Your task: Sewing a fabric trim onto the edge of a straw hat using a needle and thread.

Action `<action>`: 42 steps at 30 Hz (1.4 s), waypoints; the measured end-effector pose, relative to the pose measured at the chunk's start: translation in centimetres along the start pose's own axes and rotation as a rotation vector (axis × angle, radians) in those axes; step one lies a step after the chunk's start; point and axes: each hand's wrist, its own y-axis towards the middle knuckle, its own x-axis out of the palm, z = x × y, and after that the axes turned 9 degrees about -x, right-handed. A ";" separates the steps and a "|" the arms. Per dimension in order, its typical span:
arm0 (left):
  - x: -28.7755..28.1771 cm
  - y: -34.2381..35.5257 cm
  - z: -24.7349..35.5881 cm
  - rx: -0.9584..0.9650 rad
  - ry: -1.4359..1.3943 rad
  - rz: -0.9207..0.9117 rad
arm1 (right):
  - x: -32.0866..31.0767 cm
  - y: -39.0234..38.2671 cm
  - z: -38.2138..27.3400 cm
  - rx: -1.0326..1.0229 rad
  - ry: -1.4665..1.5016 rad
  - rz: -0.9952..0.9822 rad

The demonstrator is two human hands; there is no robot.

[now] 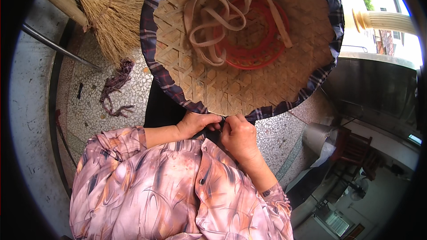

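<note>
A wide woven bamboo hat (pixel 267 89) lies with its hollow side facing me, its rim bound in dark plaid cloth (pixel 153 49). Inside its crown is a red plastic openwork ring (pixel 267 58), with a loosely coiled beige strap (pixel 211 43) lying across it. My left hand (pixel 198 123) is closed at the near rim, thumb and fingers pinching the cloth edge. Right beside it, my right hand (pixel 240 137) is closed too, its fingertips pressed together at the same edge. Whatever it may pinch is too small to make out.
A straw broom (pixel 111 18) stands at the far left beside a thin metal rod (pixel 62 46). A purplish tangled cord (pixel 114 86) lies on the speckled floor. To the right are a metal bucket (pixel 318 138) and a dark wooden stool (pixel 353 146).
</note>
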 end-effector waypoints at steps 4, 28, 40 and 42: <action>-0.1 0.0 -0.1 0.054 0.008 -0.016 | 0.3 0.2 -0.4 -0.045 -0.056 0.006; 0.2 0.0 0.1 0.009 0.004 -0.060 | 0.3 -1.5 -0.4 0.015 -0.150 0.006; 0.1 0.0 0.1 -0.036 0.051 -0.019 | -0.9 -1.7 -0.9 0.051 -0.084 -0.078; 0.2 0.0 0.2 -0.044 0.041 -0.006 | -0.9 -1.7 -0.7 0.056 -0.068 -0.065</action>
